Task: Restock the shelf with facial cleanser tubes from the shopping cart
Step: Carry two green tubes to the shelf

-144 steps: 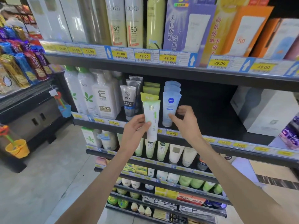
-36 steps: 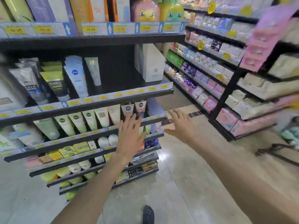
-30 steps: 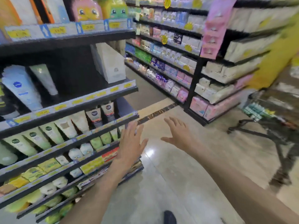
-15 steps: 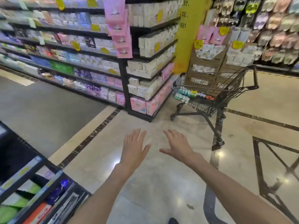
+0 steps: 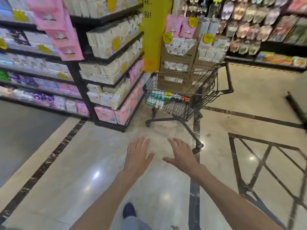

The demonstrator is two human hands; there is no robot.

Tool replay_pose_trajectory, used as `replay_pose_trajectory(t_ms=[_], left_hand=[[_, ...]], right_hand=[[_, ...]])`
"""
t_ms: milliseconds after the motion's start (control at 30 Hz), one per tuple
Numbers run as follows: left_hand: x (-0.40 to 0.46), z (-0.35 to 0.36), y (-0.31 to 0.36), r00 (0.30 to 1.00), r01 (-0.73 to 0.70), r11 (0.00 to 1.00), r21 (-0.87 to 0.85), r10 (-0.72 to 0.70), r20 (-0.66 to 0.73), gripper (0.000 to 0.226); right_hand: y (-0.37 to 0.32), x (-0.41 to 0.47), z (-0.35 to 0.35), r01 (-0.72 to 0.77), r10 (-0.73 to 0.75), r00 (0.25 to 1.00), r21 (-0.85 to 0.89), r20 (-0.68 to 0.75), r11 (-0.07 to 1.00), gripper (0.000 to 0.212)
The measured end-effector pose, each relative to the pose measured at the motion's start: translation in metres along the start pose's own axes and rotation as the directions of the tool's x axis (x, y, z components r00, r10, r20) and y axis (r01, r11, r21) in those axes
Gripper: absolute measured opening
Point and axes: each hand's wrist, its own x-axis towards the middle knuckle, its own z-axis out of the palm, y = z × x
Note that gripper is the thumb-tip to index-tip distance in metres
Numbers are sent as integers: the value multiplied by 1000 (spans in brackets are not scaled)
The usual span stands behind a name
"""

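Both hands out front, palms down over the glossy floor: left hand and right hand side by side, fingers spread and straight, holding nothing. Up at twelve o'clock stands the shopping cart, well apart from them, with the facial cleanser tubes lying in its basket. A shelf of boxed goods sits at ten o'clock.

1 head-worn wide-angle camera looks forward and down over a polished shop floor. Both outstretched forearms enter from 6 o'clock, close to the lens; a wire shopping cart stands farther off at 12 o'clock, shelving at 10 o'clock.
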Motion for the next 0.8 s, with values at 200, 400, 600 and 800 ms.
replay_pose_trajectory(t_ms=[200,400,600,800], left_hand=[[122,22,-24,996,-72,996,-43,74,40,62],[246,23,-61,985,-151,987,-60,155,77,69],[354,10,-92,980,-153,979,-135,168,105,58],[451,23,-121,979,-137,976,-169,160,127,57]], right_hand=[[25,103,-7,-74,74,997,0,-8,997,89],[30,213,-29,-179,179,984,5,-9,984,88],[40,311,-50,-245,245,969,27,-13,969,87],[67,408,-60,-267,268,963,31,-21,963,86]])
